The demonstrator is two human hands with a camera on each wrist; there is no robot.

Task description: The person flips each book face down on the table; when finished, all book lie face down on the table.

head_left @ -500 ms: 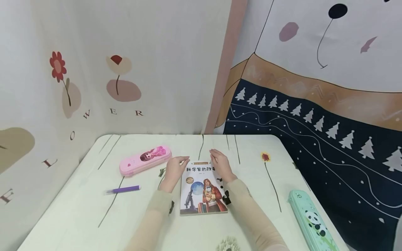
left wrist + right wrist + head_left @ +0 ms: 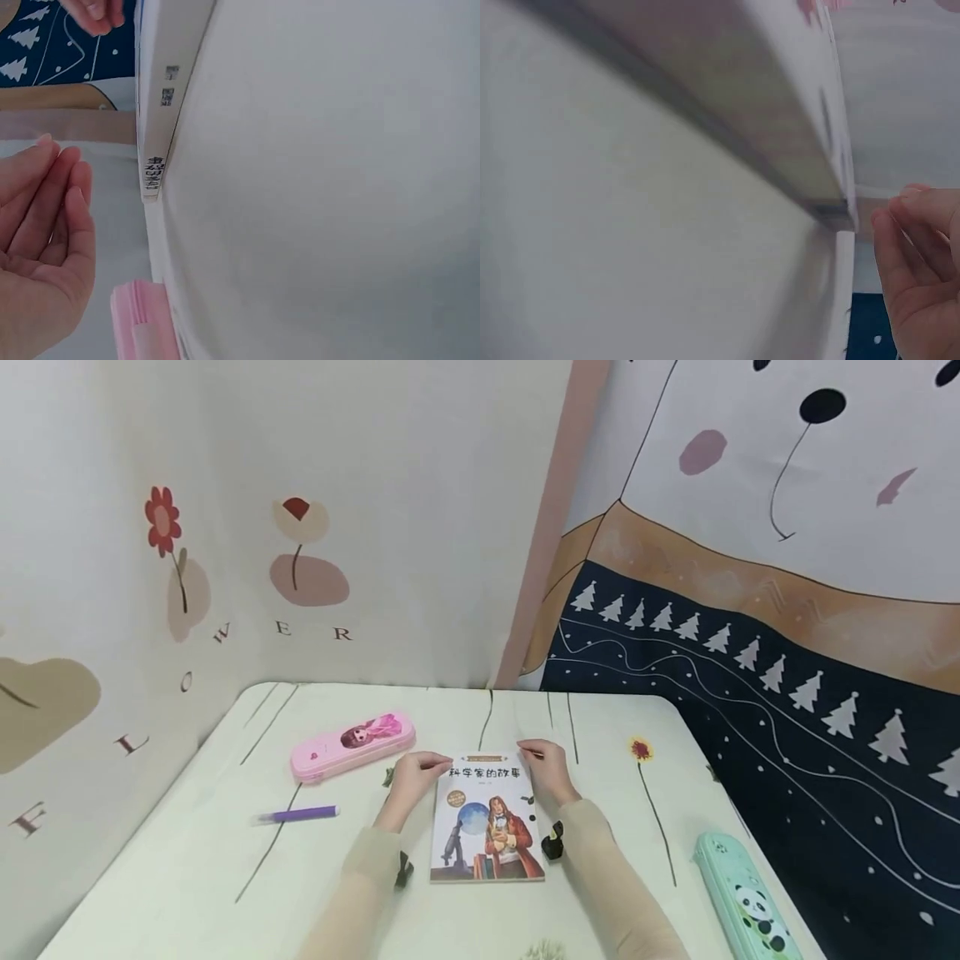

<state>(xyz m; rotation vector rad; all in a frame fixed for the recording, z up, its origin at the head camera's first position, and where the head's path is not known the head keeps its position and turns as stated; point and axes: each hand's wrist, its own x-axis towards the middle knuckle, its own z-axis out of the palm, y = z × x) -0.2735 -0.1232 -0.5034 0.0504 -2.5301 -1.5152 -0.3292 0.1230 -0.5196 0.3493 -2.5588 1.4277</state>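
Observation:
A book (image 2: 474, 852) with an illustrated cover and Chinese title lies flat in the middle of the table. My left hand (image 2: 415, 785) is at its upper left corner, thumb and fingertips close together. In the left wrist view that hand (image 2: 49, 244) holds nothing, apart from the book's spine (image 2: 166, 82). By the upper right corner is my right hand (image 2: 553, 772), its fingers loosely bent. The right wrist view shows this hand (image 2: 922, 262) empty too, with a gap between it and the book's page edge (image 2: 772, 124).
A pink pencil case (image 2: 322, 756) lies at the back left, with a purple marker (image 2: 303, 814) in front of it. A green panda pencil case (image 2: 731, 868) is near the right edge of the patterned table (image 2: 225, 860). Printed curtains (image 2: 420, 527) stand behind.
My right hand has moved right, off the book's upper right corner, so the whole title shows. The left hand has stayed near the upper left corner. The head view has shifted slightly.

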